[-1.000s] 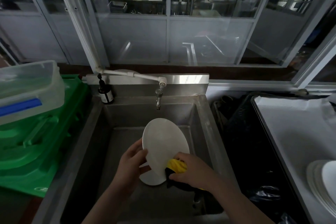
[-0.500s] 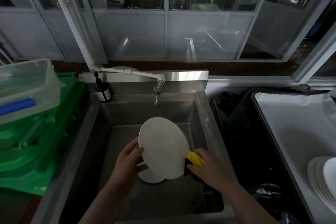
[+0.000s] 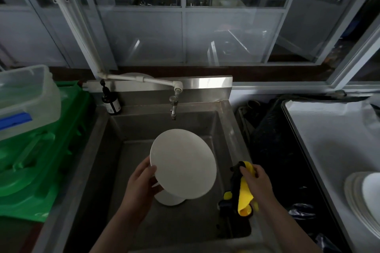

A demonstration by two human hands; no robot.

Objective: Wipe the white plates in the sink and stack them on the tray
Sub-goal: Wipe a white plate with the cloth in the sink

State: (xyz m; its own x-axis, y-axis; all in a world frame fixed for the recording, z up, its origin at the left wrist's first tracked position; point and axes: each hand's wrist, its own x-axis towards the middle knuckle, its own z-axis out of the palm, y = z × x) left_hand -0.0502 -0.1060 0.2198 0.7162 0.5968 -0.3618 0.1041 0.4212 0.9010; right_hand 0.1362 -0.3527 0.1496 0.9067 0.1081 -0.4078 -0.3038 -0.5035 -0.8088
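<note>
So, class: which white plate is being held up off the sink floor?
The large plate in the left hand; the other plate lies beneath it.

White plate (image 3: 183, 163), yellow/blk cloth (image 3: 243, 191)

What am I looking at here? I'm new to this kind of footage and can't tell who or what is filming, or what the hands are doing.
There is no machine. A person wears a wide-angle camera on the head, looking forward and down, so you see their own two bare hands from above.

They stand at a deep stainless steel sink with a tap at the back. The left hand holds a round white plate tilted above the basin by its edge. Another white plate lies beneath it on the sink bottom. The right hand grips a yellow and black cloth, held apart from the plate.

At the far right, a stack of white plates sits on a white-lined tray. On the left are green plastic crates and a clear plastic tub. A dark pump bottle stands on the sink's back corner.
</note>
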